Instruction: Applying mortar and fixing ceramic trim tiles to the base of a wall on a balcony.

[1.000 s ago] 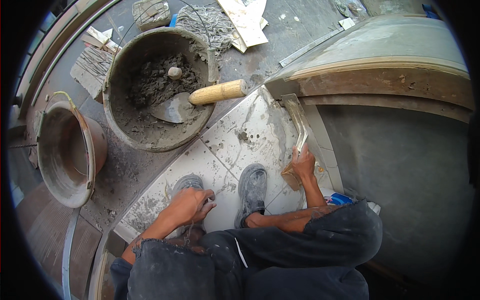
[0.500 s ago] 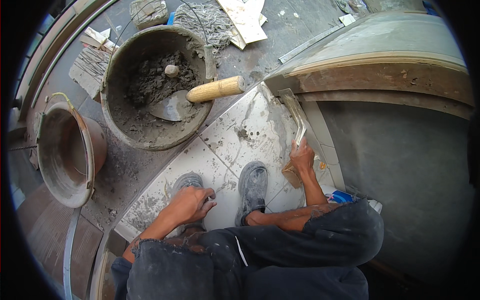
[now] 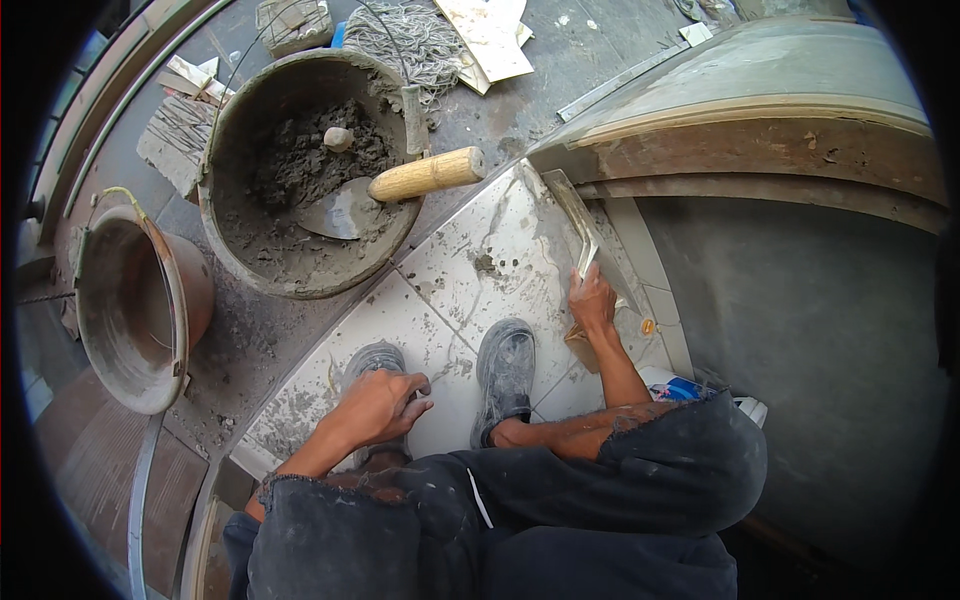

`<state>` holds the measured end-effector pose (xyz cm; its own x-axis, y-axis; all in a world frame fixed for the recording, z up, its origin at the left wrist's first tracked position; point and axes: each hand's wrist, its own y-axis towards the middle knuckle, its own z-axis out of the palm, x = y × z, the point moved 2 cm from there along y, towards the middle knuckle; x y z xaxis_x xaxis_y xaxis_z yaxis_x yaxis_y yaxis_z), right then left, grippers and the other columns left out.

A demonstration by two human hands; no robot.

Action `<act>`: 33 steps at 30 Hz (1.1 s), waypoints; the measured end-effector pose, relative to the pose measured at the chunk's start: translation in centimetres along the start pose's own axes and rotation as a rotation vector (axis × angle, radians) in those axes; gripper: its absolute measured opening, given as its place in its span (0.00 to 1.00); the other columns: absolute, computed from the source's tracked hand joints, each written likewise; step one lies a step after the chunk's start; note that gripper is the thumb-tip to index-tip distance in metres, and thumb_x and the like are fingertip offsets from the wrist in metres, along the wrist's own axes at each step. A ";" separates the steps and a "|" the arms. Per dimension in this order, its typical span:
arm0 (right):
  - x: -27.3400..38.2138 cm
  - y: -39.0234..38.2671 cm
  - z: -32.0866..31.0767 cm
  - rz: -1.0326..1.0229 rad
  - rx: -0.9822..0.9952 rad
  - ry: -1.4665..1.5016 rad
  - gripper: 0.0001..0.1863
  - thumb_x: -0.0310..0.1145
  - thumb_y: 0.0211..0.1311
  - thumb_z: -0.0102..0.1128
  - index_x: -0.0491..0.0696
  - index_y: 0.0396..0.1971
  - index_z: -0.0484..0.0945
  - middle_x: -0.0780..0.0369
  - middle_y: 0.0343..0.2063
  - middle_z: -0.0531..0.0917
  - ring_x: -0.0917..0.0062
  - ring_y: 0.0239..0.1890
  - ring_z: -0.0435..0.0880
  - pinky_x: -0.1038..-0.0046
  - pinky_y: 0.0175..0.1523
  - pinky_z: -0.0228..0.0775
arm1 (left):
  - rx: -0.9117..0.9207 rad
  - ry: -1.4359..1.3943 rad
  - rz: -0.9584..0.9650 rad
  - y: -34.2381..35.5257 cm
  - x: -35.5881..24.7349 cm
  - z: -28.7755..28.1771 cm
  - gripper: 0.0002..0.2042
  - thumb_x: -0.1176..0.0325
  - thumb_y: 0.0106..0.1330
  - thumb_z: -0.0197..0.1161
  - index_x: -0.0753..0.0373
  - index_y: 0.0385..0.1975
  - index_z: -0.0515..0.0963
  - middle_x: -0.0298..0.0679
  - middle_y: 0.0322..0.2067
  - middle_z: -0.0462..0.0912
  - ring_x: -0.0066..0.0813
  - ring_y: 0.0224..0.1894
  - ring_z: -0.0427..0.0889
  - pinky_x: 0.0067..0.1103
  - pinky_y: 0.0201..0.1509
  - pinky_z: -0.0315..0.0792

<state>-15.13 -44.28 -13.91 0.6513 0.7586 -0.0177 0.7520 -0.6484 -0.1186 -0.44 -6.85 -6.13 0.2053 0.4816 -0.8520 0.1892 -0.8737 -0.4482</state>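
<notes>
My right hand (image 3: pixel 593 300) is closed on a long, flat plastering trowel (image 3: pixel 572 212) smeared with grey, at the right side of the white tiles (image 3: pixel 510 240). The fingers wrap its near part, so the grip itself is mostly hidden. Beside this hand a brown, flat-edged piece (image 3: pixel 581 347) shows partly from under the wrist. My left hand (image 3: pixel 385 405) hangs loosely over my left shoe (image 3: pixel 375 358), fingers bent and a little apart, with nothing visible in it. A pointed trowel (image 3: pixel 425 175) with a wooden handle lies in the mortar bucket (image 3: pixel 222 240), its handle over the rim.
A second, tan bucket (image 3: pixel 150 405) stands at the left. Dark mortar (image 3: pixel 300 165) partly fills the larger bucket. At the far side lie a tangled grey string mop (image 3: pixel 400 45) and broken tile pieces (image 3: pixel 490 40). A curved wooden edge (image 3: pixel 740 155) borders the right.
My right hand has shifted slightly left and away from me with the plastering trowel, along the tiles. My left hand has stayed nearly where it was. The bucket and its trowel look unmoved.
</notes>
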 end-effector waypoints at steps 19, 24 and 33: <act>-0.4 0.1 1.0 0.014 0.002 -0.021 0.17 0.42 0.65 0.57 0.41 0.37 0.70 0.44 0.27 0.81 0.44 0.30 0.81 0.48 0.36 0.72 | -0.004 0.014 -0.001 -0.2 0.2 0.3 0.12 0.63 0.63 0.64 0.65 0.40 0.79 0.53 0.29 0.83 0.54 0.35 0.82 0.38 0.40 0.75; -0.5 -0.8 -1.2 -0.007 -0.107 0.079 0.16 0.41 0.65 0.57 0.41 0.37 0.70 0.44 0.26 0.81 0.44 0.29 0.81 0.48 0.35 0.72 | -0.037 -0.008 0.001 -0.4 0.2 0.1 0.12 0.63 0.62 0.64 0.64 0.40 0.80 0.51 0.26 0.83 0.54 0.34 0.82 0.39 0.40 0.74; -0.5 0.1 1.1 -0.006 -0.031 0.024 0.16 0.41 0.66 0.56 0.41 0.36 0.69 0.44 0.25 0.81 0.43 0.29 0.80 0.48 0.35 0.71 | -0.014 -0.010 -0.034 -0.1 0.0 0.0 0.12 0.63 0.63 0.64 0.64 0.41 0.80 0.51 0.27 0.83 0.54 0.34 0.82 0.39 0.41 0.75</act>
<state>-15.51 -44.70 -15.05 0.6486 0.7611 0.0069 0.7586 -0.6456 -0.0879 -0.48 -6.73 -6.12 0.1888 0.5104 -0.8389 0.2094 -0.8556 -0.4734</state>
